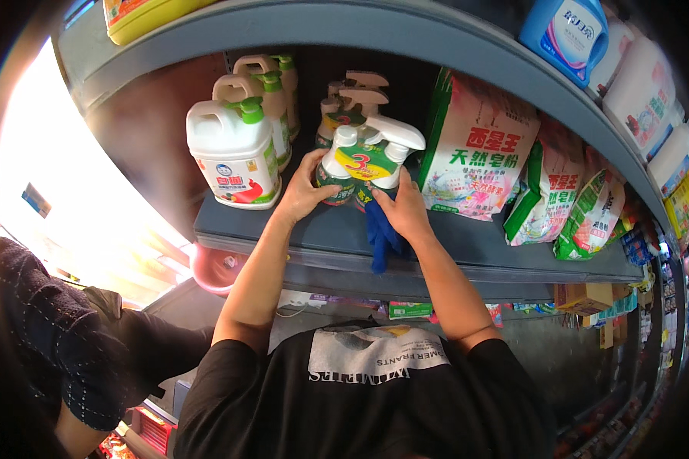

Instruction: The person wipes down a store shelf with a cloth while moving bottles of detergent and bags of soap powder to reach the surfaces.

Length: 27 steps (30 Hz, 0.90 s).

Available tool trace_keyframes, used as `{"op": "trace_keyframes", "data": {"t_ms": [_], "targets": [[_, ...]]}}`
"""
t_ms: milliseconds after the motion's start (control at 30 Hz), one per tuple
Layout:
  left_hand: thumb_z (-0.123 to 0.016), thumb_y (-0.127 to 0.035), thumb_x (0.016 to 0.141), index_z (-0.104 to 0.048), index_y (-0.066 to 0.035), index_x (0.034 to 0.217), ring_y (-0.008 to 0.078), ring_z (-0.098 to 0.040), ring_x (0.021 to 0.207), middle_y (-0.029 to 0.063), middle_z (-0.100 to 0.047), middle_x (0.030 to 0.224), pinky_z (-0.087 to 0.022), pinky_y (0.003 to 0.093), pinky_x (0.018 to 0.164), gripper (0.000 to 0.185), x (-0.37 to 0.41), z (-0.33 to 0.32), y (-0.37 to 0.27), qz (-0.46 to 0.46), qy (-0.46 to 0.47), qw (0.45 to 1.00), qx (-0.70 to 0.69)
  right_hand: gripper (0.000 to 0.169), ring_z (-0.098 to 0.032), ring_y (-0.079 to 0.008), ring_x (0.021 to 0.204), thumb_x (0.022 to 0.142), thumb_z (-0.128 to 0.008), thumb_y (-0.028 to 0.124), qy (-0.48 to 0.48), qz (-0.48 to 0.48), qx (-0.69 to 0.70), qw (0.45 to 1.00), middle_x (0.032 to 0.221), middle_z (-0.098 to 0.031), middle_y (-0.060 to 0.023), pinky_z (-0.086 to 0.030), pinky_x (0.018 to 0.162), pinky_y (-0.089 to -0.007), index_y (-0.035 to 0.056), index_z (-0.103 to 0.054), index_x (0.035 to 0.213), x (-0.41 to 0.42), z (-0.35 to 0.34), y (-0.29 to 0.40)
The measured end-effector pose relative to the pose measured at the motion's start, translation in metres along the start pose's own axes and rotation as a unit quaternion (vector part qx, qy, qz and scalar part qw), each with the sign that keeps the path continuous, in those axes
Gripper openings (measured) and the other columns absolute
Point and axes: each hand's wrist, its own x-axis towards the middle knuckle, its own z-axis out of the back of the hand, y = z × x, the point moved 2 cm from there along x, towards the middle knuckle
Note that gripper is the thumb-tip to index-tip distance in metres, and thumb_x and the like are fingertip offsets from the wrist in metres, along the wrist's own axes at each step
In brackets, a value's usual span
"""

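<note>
My left hand (pixel 305 192) grips the left side of a spray cleaner twin pack (pixel 359 160), a white-capped bottle and a trigger bottle joined by a green and yellow sleeve. On its right side, my right hand (pixel 405 203) holds the trigger bottle and also a blue cloth (pixel 383 232) that hangs over the shelf edge. Similar trigger bottles (pixel 353 100) stand behind the pack. The pack is at the front of a grey metal shelf (pixel 327 235); whether its base touches the shelf is hard to tell.
White detergent jugs (pixel 232 155) with green pumps stand at left, bags of soap powder (pixel 476 149) at right. An upper shelf (pixel 344 26) arches overhead with a blue bottle (pixel 565 37). A pink basin (pixel 215 269) sits below left. Another person (pixel 74 344) is at the far left.
</note>
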Motion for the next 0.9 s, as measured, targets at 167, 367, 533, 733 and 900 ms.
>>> {"op": "trace_keyframes", "data": {"t_ms": [167, 367, 533, 733, 900], "targets": [[-0.066, 0.008, 0.066, -0.031, -0.002, 0.127, 0.0189, -0.039, 0.116, 0.0113, -0.043, 0.121, -0.03, 0.0304, 0.1, 0.071, 0.011, 0.018, 0.033, 0.039, -0.025, 0.998, -0.045, 0.07, -0.058, -0.0416, 0.085, 0.077, -0.063, 0.033, 0.023, -0.031, -0.045, 0.998, 0.101, -0.051, -0.0268, -0.049, 0.07, -0.0426, 0.0045, -0.029, 0.131, 0.023, -0.02, 0.004], [-0.064, 0.009, 0.066, -0.032, -0.002, 0.127, 0.0194, -0.038, 0.118, 0.0104, -0.042, 0.124, -0.027, 0.0304, 0.101, 0.07, 0.022, 0.023, 0.047, 0.05, -0.037, 0.995, -0.072, 0.068, -0.058, -0.0408, 0.083, 0.077, -0.062, 0.036, 0.014, -0.057, -0.065, 0.996, 0.103, -0.049, -0.0258, -0.05, 0.069, -0.0433, 0.0117, -0.029, 0.132, 0.037, -0.034, -0.004], [-0.063, 0.005, 0.07, -0.03, -0.002, 0.129, 0.02, -0.035, 0.12, 0.0106, -0.039, 0.128, -0.025, 0.0319, 0.103, 0.068, 0.02, 0.019, 0.043, 0.034, -0.03, 0.998, -0.05, 0.068, -0.057, -0.0417, 0.085, 0.078, -0.063, 0.032, 0.008, -0.032, -0.047, 0.998, 0.098, -0.052, -0.0272, -0.048, 0.073, -0.0422, 0.0075, -0.03, 0.132, 0.036, -0.026, -0.006], [-0.061, 0.002, 0.074, -0.029, -0.002, 0.133, 0.0233, -0.038, 0.12, 0.0145, -0.038, 0.131, -0.028, 0.034, 0.101, 0.068, -0.006, 0.022, 0.04, -0.003, -0.151, 0.972, 0.18, 0.052, -0.06, -0.0318, 0.082, 0.076, -0.066, 0.025, -0.003, 0.049, 0.153, 0.987, 0.087, -0.062, -0.0181, -0.047, 0.071, -0.0347, 0.0027, -0.047, 0.119, -0.002, 0.018, -0.018], [-0.058, 0.0, 0.078, -0.035, -0.003, 0.13, 0.0254, -0.04, 0.12, 0.0151, -0.042, 0.128, -0.03, 0.0362, 0.1, 0.056, -0.053, -0.058, -0.01, -0.007, -0.195, 0.971, 0.14, 0.038, -0.059, -0.0141, 0.083, 0.084, -0.06, 0.021, 0.087, -0.06, 0.368, 0.924, 0.087, -0.064, -0.0101, -0.045, 0.074, -0.0276, 0.0009, -0.052, 0.115, -0.062, 0.094, -0.073]]}}
